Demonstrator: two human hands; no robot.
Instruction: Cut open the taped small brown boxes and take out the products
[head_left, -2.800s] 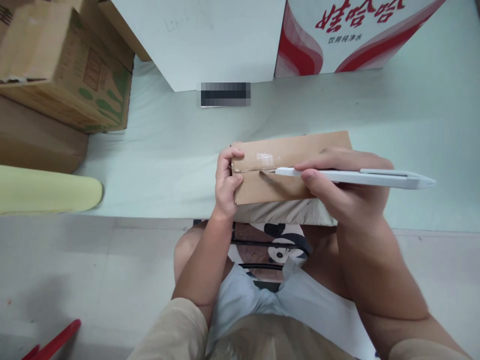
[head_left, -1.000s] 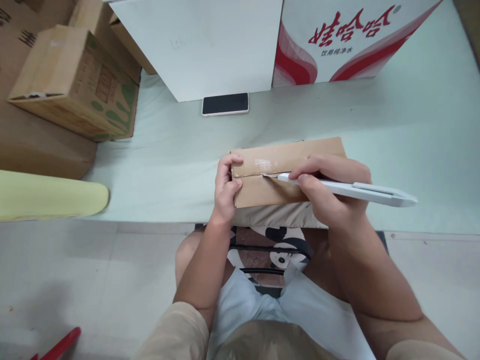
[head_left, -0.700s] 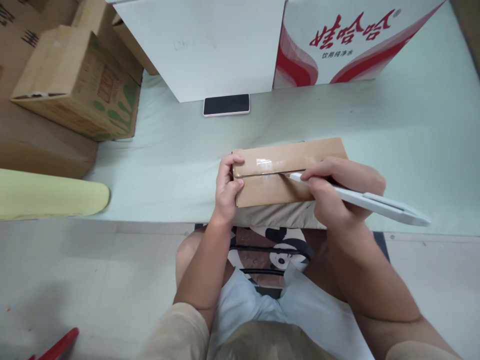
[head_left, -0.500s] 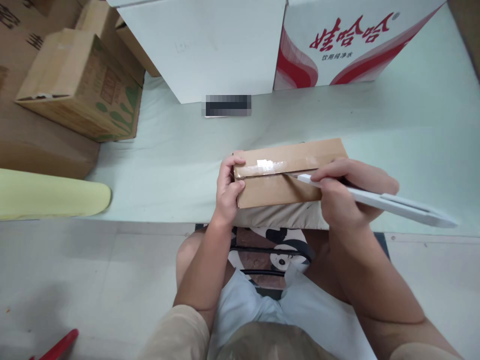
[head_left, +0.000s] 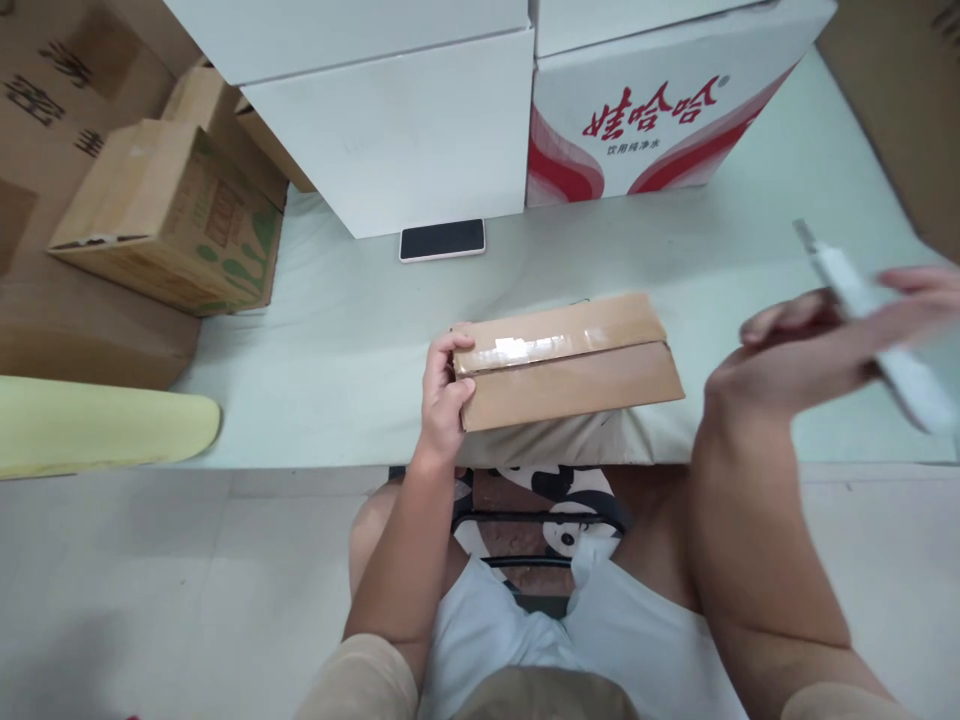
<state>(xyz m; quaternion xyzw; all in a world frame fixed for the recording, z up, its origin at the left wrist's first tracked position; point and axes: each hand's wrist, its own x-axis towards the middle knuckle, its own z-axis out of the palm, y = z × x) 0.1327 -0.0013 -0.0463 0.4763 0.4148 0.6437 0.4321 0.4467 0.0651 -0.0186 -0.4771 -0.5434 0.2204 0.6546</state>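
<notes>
A long brown cardboard box point(head_left: 570, 385) rests tilted at the near edge of the cloth-covered table. Clear tape runs along its top, and a slit shows beside the tape up to the right end. My left hand point(head_left: 446, 390) grips the box's left end, thumb on the near face and fingers over the far side. Off to the right of the box, my right hand point(head_left: 832, 340) holds a white utility knife point(head_left: 847, 285), its blade pointing up and away from the box. The right fingers are partly smeared by motion.
A phone point(head_left: 442, 240) lies in front of white cartons point(head_left: 405, 140), beside a red-and-white water carton point(head_left: 637, 140). Brown boxes point(head_left: 172, 220) stand at the back left. A yellow roll point(head_left: 112, 425) lies along the left front of the table point(head_left: 322, 380).
My right hand has drawn the knife out of the box's seam and swung it up to the right. The slit at the right end now shows. My left hand still grips the box.
</notes>
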